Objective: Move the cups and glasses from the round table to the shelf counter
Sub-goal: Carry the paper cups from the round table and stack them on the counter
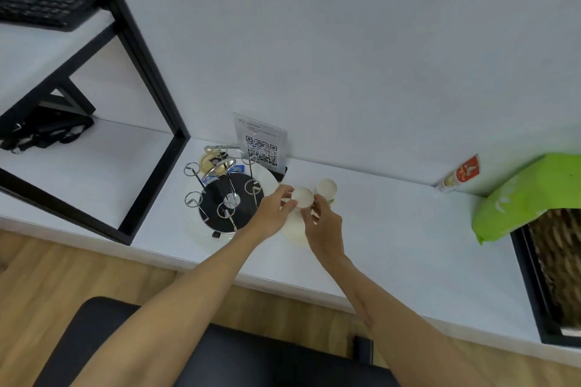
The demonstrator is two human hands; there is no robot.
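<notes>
A small white cup (302,196) is held above the white shelf counter (408,229), over a cream saucer (294,231). My left hand (275,209) pinches it from the left and my right hand (323,223) grips it from the right. A second white cup (326,187) stands on the counter just behind it, toward the wall.
A wire cup rack on a black base (231,198) stands on a white plate at the left. Behind it is a QR-code sign (262,143). A green bag (528,195) and a can (460,173) lie at the right. A black shelf frame (147,78) rises on the left. A black chair (220,352) is below.
</notes>
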